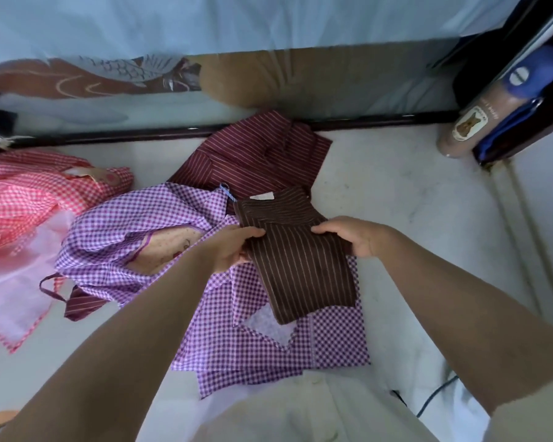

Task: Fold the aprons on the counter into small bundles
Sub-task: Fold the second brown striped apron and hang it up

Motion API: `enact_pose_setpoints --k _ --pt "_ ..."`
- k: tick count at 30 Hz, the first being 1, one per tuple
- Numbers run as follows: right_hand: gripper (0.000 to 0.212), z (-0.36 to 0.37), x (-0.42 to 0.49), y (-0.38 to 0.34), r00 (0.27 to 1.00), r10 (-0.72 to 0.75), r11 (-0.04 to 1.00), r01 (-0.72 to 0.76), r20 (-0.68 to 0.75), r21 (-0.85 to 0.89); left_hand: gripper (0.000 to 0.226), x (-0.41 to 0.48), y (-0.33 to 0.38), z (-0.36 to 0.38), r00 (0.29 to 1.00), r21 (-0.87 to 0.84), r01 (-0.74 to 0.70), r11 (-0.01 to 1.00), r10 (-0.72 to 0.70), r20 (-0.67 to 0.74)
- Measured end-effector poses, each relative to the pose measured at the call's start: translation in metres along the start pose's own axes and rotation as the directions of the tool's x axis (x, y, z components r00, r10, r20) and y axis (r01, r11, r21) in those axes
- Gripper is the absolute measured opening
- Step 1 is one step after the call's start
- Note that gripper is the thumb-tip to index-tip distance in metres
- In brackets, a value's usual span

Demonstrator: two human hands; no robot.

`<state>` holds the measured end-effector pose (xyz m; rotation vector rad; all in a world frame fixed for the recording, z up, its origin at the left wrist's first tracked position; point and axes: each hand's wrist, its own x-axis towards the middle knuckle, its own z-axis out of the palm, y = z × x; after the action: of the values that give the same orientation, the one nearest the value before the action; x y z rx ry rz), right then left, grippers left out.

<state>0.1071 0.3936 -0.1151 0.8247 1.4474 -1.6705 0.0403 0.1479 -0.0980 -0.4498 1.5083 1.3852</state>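
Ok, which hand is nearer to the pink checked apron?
Left. The left hand grips the brown striped apron at its left edge, on the pink checked apron's side; the right hand grips the right edge, farther away.

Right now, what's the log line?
step: folding brown striped apron | left hand, right hand: grip its edges | beneath: purple checked apron | behind: maroon apron

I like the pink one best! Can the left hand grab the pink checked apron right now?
Probably not yet: the left hand is busy, its fingers gripping the folded brown striped apron. The pink checked apron lies uncovered off to the left, so once freed it could likely reach.
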Motion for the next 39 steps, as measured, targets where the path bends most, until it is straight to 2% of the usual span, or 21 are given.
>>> enact_pose_setpoints --k 1,3,4,7,8,10,12,13,15,17,19,21,23,25,28,29,31,32,34,37,39 --pt "0.036 0.002 -0.002 -0.009 0.996 -0.080 0.997 0.080 -0.037 -0.003 0.020 -0.004 0.013 0.002 0.998 0.032 -0.050 0.998 0.051 -0.026" --pt "0.036 0.006 -0.009 -0.032 0.950 -0.290 0.957 0.288 -0.117 -0.034 0.023 -0.011 0.043 0.008 0.963 0.105 -0.236 0.966 0.247 -0.106" --pt "0.037 0.009 -0.013 -0.045 0.908 -0.393 0.920 0.390 -0.146 -0.045 0.024 -0.015 0.058 0.012 0.912 0.139 -0.365 0.920 0.384 -0.148" --pt "0.041 0.014 -0.029 -0.080 0.754 -0.601 0.787 0.615 -0.265 -0.033 0.021 -0.027 0.099 0.022 0.665 0.223 -0.692 0.686 0.727 -0.172" --pt "0.042 0.015 -0.035 -0.089 0.709 -0.631 0.753 0.658 -0.315 -0.030 0.020 -0.032 0.108 0.024 0.602 0.239 -0.747 0.621 0.784 -0.152" --pt "0.033 0.014 -0.040 -0.096 0.652 -0.663 0.711 0.702 -0.367 -0.037 0.020 -0.038 0.117 0.027 0.527 0.267 -0.801 0.536 0.843 -0.111" --pt "0.028 0.014 -0.039 -0.090 0.642 -0.669 0.711 0.700 -0.374 -0.070 0.020 -0.037 0.110 0.027 0.500 0.308 -0.813 0.494 0.863 -0.066" --pt "0.029 0.015 -0.039 -0.083 0.654 -0.657 0.728 0.680 -0.376 -0.089 0.019 -0.033 0.100 0.027 0.525 0.320 -0.798 0.511 0.850 -0.046" --pt "0.029 0.016 -0.035 -0.060 0.725 -0.587 0.800 0.586 -0.360 -0.126 0.021 -0.022 0.071 0.022 0.647 0.319 -0.717 0.620 0.762 -0.025" --pt "0.026 0.016 -0.024 -0.030 0.832 -0.469 0.882 0.423 -0.296 -0.208 0.020 -0.012 0.036 0.014 0.773 0.309 -0.599 0.739 0.635 -0.021" --pt "0.020 0.015 -0.012 0.001 0.928 -0.303 0.924 0.229 -0.218 -0.307 0.018 -0.005 0.002 0.007 0.865 0.333 -0.472 0.816 0.502 -0.005" --pt "0.015 0.017 -0.003 0.027 0.973 -0.157 0.914 0.079 -0.170 -0.397 0.016 -0.001 -0.026 0.002 0.927 0.431 -0.343 0.835 0.376 0.008" --pt "0.021 0.022 0.002 0.044 0.983 -0.092 0.891 0.009 -0.161 -0.455 0.014 0.006 -0.052 -0.004 0.966 0.530 -0.209 0.822 0.258 -0.020" --pt "0.030 0.026 0.006 0.057 0.986 -0.070 0.892 -0.008 -0.155 -0.452 0.020 0.008 -0.071 -0.007 0.977 0.584 -0.125 0.802 0.202 -0.068" --pt "0.050 0.030 0.013 0.068 0.982 -0.090 0.939 0.029 -0.164 -0.342 0.031 0.007 -0.079 -0.004 0.961 0.555 -0.189 0.810 0.268 -0.064" --pt "0.050 0.030 0.014 0.070 0.974 -0.131 0.948 0.068 -0.184 -0.312 0.036 0.006 -0.078 -0.002 0.954 0.488 -0.231 0.842 0.294 -0.054" --pt "0.037 0.036 0.012 0.073 0.936 -0.266 0.948 0.210 -0.232 -0.241 0.040 0.006 -0.076 -0.001 0.928 0.352 -0.328 0.877 0.368 -0.052" --pt "0.031 0.038 0.010 0.074 0.908 -0.325 0.941 0.282 -0.265 -0.188 0.039 0.008 -0.075 0.000 0.903 0.338 -0.386 0.858 0.427 -0.054" --pt "0.031 0.043 0.007 0.078 0.888 -0.354 0.935 0.348 -0.295 -0.075 0.035 0.011 -0.076 0.000 0.861 0.357 -0.462 0.812 0.507 -0.036" --pt "0.043 0.042 0.010 0.098 0.929 -0.282 0.959 0.270 -0.242 -0.082 0.030 0.014 -0.081 0.000 0.873 0.417 -0.437 0.797 0.488 -0.019" --pt "0.044 0.042 0.007 0.108 0.949 -0.257 0.965 0.242 -0.182 -0.096 0.030 0.016 -0.088 0.000 0.913 0.440 -0.380 0.814 0.408 0.035"
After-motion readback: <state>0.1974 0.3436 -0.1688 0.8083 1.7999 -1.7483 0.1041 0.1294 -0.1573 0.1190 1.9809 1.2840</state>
